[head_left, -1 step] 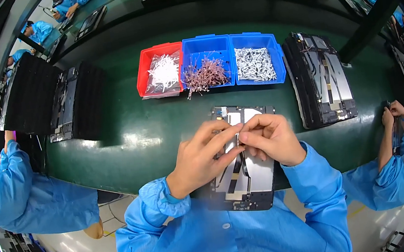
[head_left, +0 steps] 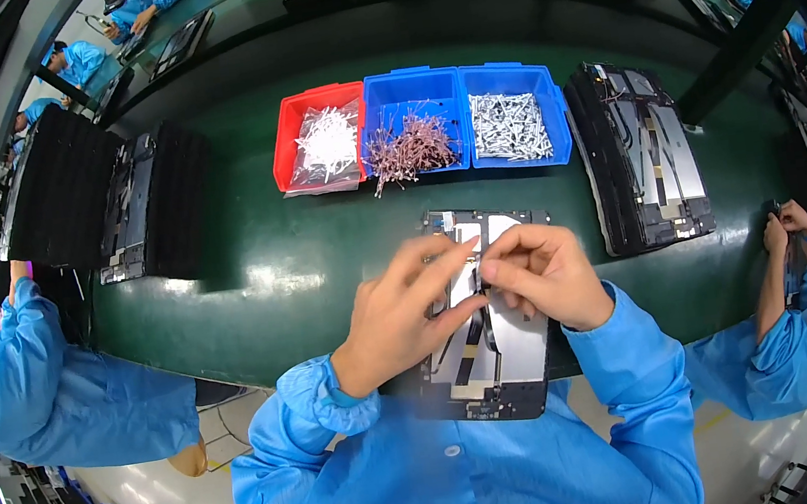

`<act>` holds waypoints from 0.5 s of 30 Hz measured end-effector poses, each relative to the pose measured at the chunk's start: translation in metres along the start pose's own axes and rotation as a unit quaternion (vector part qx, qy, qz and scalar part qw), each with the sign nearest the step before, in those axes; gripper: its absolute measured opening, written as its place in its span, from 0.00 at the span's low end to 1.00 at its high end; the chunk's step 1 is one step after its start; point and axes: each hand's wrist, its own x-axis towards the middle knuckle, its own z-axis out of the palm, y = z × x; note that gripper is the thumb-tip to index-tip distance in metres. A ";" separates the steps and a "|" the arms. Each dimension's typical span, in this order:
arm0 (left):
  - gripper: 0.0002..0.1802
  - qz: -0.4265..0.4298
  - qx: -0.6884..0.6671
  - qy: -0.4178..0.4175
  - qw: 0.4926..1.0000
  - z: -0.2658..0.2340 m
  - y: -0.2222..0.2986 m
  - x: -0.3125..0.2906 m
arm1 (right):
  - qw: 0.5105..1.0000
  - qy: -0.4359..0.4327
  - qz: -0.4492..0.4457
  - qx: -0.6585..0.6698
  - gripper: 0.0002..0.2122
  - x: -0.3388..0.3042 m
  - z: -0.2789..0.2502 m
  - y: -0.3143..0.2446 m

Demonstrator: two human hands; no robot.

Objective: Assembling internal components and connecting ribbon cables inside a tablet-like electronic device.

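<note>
An opened tablet (head_left: 521, 348), with bare silvery plates, black ribbon cables and a dark frame, lies in front of me at the table's near edge. Above its upper half, my left hand (head_left: 395, 303) has its thumb and forefinger apart, and no object shows between them. My right hand (head_left: 550, 279) is beside it, thumb and forefinger pinched close to the left fingertips. Whatever small piece is in that pinch is too little to make out. Both hands cover part of the tablet's middle.
Beyond the tablet stand a red bin (head_left: 286, 156) of white pieces, a blue bin (head_left: 411, 85) of thin brownish wires and another blue bin (head_left: 554, 123) of silvery-white pieces. Stacked tablets (head_left: 653, 151) stand right, more (head_left: 131, 210) left. Co-workers (head_left: 20, 370) sit on both sides.
My left forefinger has lifted slightly away from the right fingertips, leaving a wider space above the left thumb. The right hand has barely shifted.
</note>
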 end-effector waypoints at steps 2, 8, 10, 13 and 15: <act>0.33 -0.106 0.011 -0.006 0.994 -0.005 0.005 -0.003 | 0.987 0.053 -0.150 -0.033 0.05 0.000 -0.007 0.010; 0.43 -0.316 -0.086 -0.158 0.932 -0.014 -0.010 -0.038 | 0.976 0.159 -0.138 -0.056 0.04 -0.038 -0.001 0.035; 0.42 -0.330 -0.110 -0.132 0.928 -0.006 0.004 -0.040 | 0.959 0.217 -0.154 -0.100 0.04 -0.043 0.005 0.058; 0.35 -0.395 -0.300 -0.096 0.863 0.008 0.007 -0.038 | 0.958 0.201 -0.200 -0.033 0.05 -0.044 0.012 0.063; 0.21 -0.442 -0.482 -0.142 0.743 0.001 0.017 -0.027 | 0.964 0.193 -0.181 -0.021 0.05 -0.042 0.013 0.051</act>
